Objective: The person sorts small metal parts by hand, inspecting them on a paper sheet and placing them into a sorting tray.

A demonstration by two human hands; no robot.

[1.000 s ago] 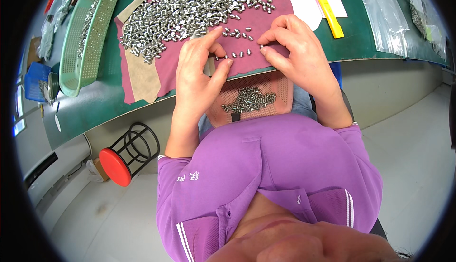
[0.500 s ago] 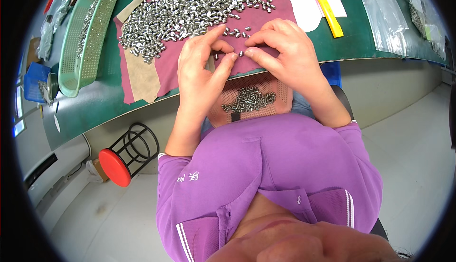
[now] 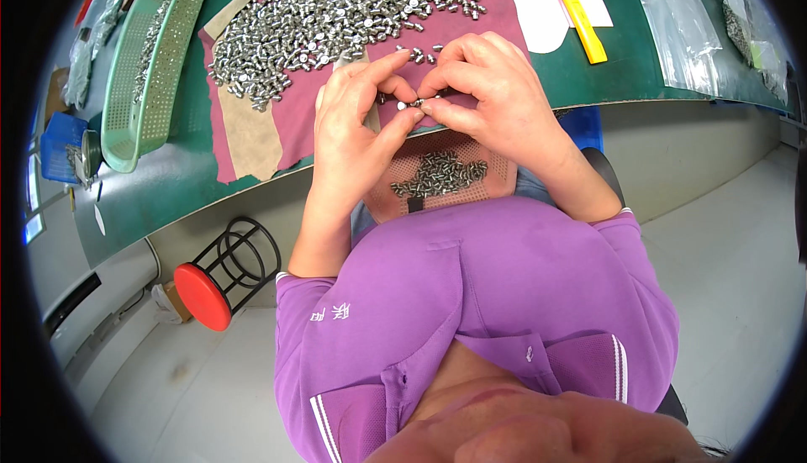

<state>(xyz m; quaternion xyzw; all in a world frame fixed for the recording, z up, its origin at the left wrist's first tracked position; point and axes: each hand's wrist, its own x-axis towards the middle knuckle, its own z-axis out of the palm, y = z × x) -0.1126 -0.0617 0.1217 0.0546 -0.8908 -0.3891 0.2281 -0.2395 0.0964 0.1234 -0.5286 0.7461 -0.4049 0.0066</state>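
Observation:
Fingertip to fingertip, my left hand (image 3: pixel 357 123) and my right hand (image 3: pixel 500 102) meet over the near edge of a maroon cloth (image 3: pixel 294 131). Both are closed in a pinch around a small silver metal part (image 3: pixel 403 106); the fingers cover much of it, and whether there is more than one piece is hard to see. Just beyond my hands lies a big heap of similar small cylindrical metal parts (image 3: pixel 328 22). A few loose ones sit beside my right fingers. Below my hands, a pink basket (image 3: pixel 503 173) at my lap holds more small metal parts (image 3: pixel 441 173).
A long green basket (image 3: pixel 122 139) with small parts stands at the left of the green table (image 3: pixel 546 76). A yellow utility knife (image 3: pixel 580 18) lies on white paper at the right, near clear plastic bags (image 3: pixel 672 26). A red-topped stool (image 3: pixel 202 297) stands on the floor at left.
My right hand has moved left, and its fingertips now touch those of my left hand. The metal part that was at my right fingertips is now pinched between both hands.

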